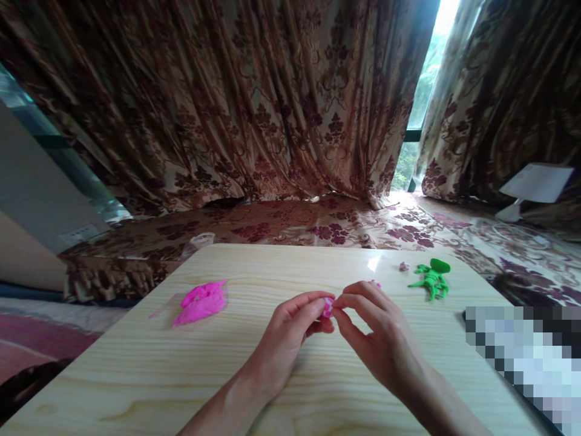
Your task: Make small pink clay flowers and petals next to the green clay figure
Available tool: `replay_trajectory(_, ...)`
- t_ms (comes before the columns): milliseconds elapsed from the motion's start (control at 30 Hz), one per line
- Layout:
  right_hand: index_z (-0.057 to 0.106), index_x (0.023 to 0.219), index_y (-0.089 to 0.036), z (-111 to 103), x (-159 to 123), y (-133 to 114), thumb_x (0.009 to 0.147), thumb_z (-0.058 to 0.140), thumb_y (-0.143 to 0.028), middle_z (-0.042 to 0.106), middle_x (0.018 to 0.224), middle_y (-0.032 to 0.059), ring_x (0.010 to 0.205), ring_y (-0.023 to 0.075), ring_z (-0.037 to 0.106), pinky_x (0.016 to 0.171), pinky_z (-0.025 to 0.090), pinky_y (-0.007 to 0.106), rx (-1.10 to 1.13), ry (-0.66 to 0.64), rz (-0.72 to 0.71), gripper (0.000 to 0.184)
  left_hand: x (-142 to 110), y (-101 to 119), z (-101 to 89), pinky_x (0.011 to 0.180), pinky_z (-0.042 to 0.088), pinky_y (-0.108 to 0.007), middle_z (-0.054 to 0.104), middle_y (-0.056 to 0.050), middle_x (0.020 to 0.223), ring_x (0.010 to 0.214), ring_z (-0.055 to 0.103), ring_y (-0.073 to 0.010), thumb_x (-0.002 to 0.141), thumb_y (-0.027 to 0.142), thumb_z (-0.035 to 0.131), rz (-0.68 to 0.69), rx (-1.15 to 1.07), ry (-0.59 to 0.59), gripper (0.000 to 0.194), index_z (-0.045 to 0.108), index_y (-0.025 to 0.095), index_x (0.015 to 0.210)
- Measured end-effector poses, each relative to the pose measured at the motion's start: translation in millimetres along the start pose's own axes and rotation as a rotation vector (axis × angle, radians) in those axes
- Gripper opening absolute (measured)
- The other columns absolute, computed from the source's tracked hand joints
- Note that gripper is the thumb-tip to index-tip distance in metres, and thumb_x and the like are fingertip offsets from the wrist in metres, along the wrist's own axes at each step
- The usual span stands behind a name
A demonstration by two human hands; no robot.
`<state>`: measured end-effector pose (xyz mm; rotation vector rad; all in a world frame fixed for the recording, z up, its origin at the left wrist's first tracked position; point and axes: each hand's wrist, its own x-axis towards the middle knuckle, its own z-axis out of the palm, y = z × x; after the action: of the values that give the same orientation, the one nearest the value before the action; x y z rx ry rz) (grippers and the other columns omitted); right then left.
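Observation:
Between the thumb and fingers of my left hand (290, 321) sits a small pink-and-white piece of modelling clay (327, 307). My right hand (374, 321) meets it from the right, thumb and forefinger pinched at its edge; the fingertips partly cover the contact. Both hands are above the wooden table (218, 375). Just behind my right hand, small pink bits (376, 283) show, mostly hidden. A little pink clay piece (403, 266) lies farther back, beside a green clay figure (433, 281) with thin limbs and a flat round top.
Bright pink clay (200, 303) lies at the left on clear plastic wrapping. A clear container (200, 242) stands past the table's back-left corner. Patterned curtains (272, 109) hang behind, and a white lamp (535, 181) stands at the right. A pixelated patch covers something at lower right.

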<state>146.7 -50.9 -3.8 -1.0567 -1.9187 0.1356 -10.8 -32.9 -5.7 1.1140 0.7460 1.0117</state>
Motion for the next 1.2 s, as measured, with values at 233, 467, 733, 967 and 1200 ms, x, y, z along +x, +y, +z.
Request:
replay_trajectory(233,0.058,0.076,-0.018,-1,2,1,0.082,0.051,-0.016,0.056,0.078,0.0032,0.075,0.015,0.052,0.07,0.043,0.03,0.01,0.074,0.076,0.009,-1,2,4.3,0.079,0.042,-0.031,0.06,-0.005,0.082,0.074,0.054,-0.0142,0.081,0.027,0.053,-0.03,-0.002,-0.039,0.02,0.064,0.013,0.09)
replay_trajectory(467,0.059,0.09,-0.018,-9,4,1,0.087,0.045,-0.018,0.057,0.088,0.005,0.084,0.0161,0.054,0.075,0.043,0.03,0.182,0.137,0.172,0.014,-1,2,0.4,0.082,0.042,-0.031,0.061,-0.006,0.096,0.078,0.057,-0.0139,0.08,0.027,0.055,-0.042,-0.041,0.022,0.025,0.059,0.016,0.102)
replay_trajectory(733,0.061,0.085,-0.019,0,2,-1,0.082,0.054,-0.02,0.056,0.084,0.0044,0.079,0.0153,0.054,0.071,0.045,0.03,0.153,0.059,0.158,0.007,-1,5,5.5,0.091,0.039,-0.032,0.061,-0.005,0.094,0.089,0.056,-0.0157,0.074,0.02,0.062,0.007,-0.069,0.033,0.021,0.06,0.016,0.095)
replay_trajectory(967,0.061,0.083,-0.02,1,0,2,0.081,0.056,-0.019,0.056,0.083,0.004,0.078,0.0154,0.054,0.069,0.045,0.029,0.075,0.071,0.129,0.006,0,2,5.9,0.078,0.04,-0.023,0.062,-0.002,0.087,0.083,0.054,-0.0121,0.075,0.021,0.062,0.073,0.035,0.049,0.019,0.059,0.018,0.093)
replay_trajectory(1200,0.061,0.081,-0.019,2,0,-1,0.08,0.054,-0.016,0.057,0.082,0.0043,0.077,0.0158,0.053,0.074,0.044,0.031,-0.042,0.048,0.073,0.008,0,0,6.1,0.07,0.04,-0.02,0.06,-0.002,0.086,0.078,0.054,-0.0116,0.076,0.021,0.06,0.169,0.231,0.062,0.017,0.059,0.018,0.092)
